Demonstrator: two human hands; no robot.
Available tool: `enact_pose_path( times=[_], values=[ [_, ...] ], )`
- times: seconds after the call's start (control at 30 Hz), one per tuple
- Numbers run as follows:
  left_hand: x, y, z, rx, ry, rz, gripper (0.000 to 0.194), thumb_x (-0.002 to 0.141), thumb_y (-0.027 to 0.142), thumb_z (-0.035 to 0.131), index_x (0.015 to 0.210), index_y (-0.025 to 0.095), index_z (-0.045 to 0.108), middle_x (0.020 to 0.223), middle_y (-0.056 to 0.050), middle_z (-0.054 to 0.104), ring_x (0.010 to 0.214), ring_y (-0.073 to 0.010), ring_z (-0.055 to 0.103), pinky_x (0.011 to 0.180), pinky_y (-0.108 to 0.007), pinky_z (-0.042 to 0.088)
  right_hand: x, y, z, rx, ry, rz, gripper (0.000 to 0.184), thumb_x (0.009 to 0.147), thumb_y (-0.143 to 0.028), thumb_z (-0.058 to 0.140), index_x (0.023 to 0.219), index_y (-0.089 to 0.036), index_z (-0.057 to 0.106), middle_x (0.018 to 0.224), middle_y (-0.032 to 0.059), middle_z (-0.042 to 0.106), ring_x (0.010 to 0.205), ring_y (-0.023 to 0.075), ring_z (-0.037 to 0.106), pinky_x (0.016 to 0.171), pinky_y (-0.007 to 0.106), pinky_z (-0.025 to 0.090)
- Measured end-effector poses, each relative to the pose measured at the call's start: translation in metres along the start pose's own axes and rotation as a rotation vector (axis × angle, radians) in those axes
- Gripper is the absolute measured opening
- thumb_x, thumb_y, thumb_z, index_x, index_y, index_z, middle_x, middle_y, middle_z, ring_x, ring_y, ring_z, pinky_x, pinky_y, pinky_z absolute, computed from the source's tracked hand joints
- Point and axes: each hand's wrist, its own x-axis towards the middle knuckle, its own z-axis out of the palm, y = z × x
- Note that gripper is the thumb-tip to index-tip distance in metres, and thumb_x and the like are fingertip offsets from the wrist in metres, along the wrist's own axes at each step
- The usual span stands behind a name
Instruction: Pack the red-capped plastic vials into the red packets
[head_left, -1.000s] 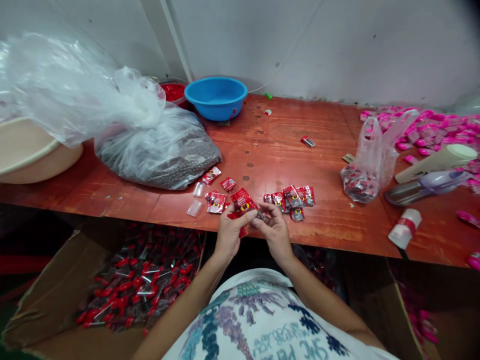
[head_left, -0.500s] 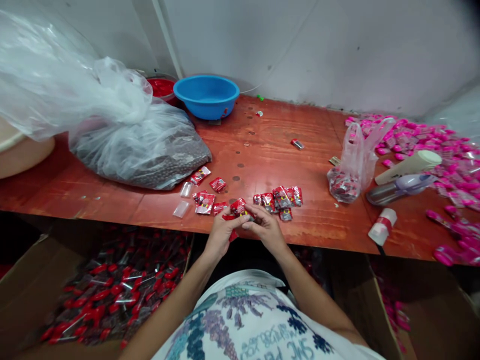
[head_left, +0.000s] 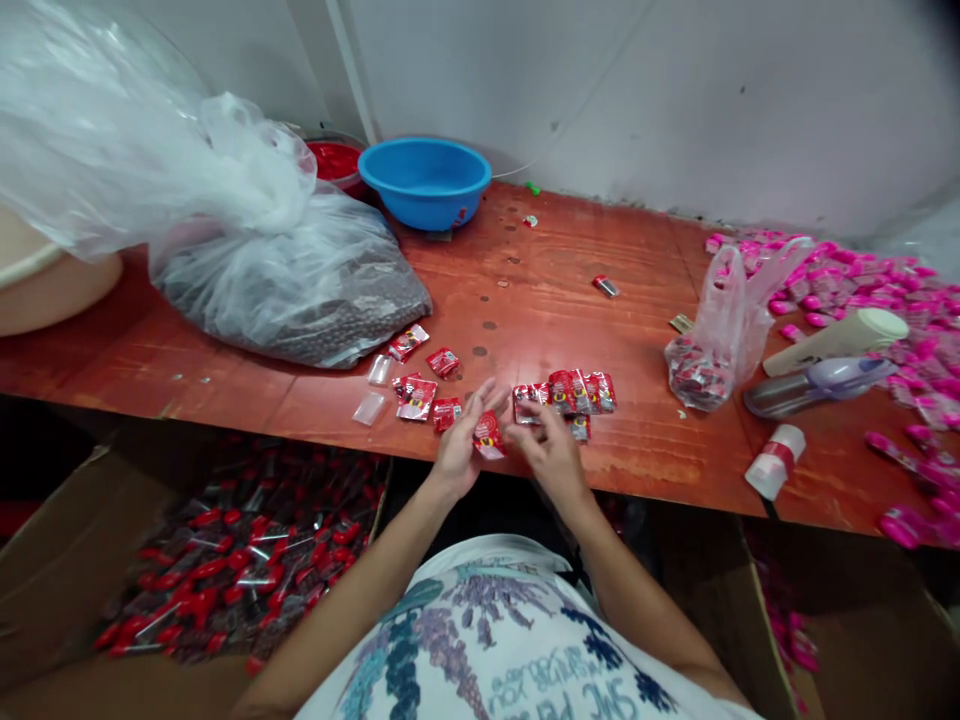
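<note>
My left hand (head_left: 459,447) is at the table's near edge with its fingers stretched out and apart, slightly blurred. A small red sachet (head_left: 489,436) lies just right of its thumb, between my two hands. My right hand (head_left: 553,456) reaches forward with loose fingers, its fingertips touching a row of red sachets (head_left: 570,392). More red sachets (head_left: 420,396) and two small clear empty bags (head_left: 373,394) lie left of my left hand on the red wooden table (head_left: 525,300).
A big clear bag of dark beads (head_left: 300,290) sits at left, beside a beige basin (head_left: 45,290). A blue bowl (head_left: 425,180) stands at the back. At right are a small plastic bag (head_left: 712,340), a handheld device (head_left: 817,385) and pink packets (head_left: 862,280). A box of red-capped tubes (head_left: 240,560) sits below.
My hands were pinched together on a red sachet below the table edge. They have moved forward and apart, the fingers have opened, and the sachet now lies between them.
</note>
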Motion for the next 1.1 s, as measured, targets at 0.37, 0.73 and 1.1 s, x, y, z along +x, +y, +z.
enact_pose_path(
  times=[0.37,0.73,1.1],
  values=[
    [-0.012,-0.002,-0.008,0.339,0.093,-0.048,0.024,0.069,0.03,0.074,0.084,0.012,0.071,0.077,-0.006,0.069,0.066,-0.0144,0.064,0.055,-0.023,0.053,0.02,-0.009,-0.011,-0.179,-0.254,-0.172,0.043,0.088,-0.021,0.049,0.131,-0.024,0.047,0.089,0.0025,0.068,0.079,0.0167,0.064,0.072,0.026,0.047],
    [-0.011,0.002,-0.001,0.228,0.127,-0.095,0.031,0.059,0.024,0.081,0.083,0.015,0.063,0.076,-0.003,0.066,0.059,-0.0121,0.061,0.035,-0.015,0.041,0.2,0.037,-0.105,-0.693,0.079,-0.098,0.039,0.09,-0.026,0.04,0.126,-0.015,0.052,0.13,0.0174,0.05,0.116,0.0234,0.05,0.095,0.037,0.04],
    [-0.011,0.026,-0.022,0.081,0.278,-0.045,0.022,0.068,0.016,0.075,0.086,0.014,0.062,0.081,-0.006,0.07,0.071,-0.0167,0.068,0.065,-0.028,0.057,0.26,0.095,-0.108,-0.911,0.014,0.017,0.033,0.088,-0.037,0.049,0.105,-0.014,0.065,0.115,0.0161,0.057,0.097,0.0244,0.055,0.081,0.032,0.039]
  ],
)
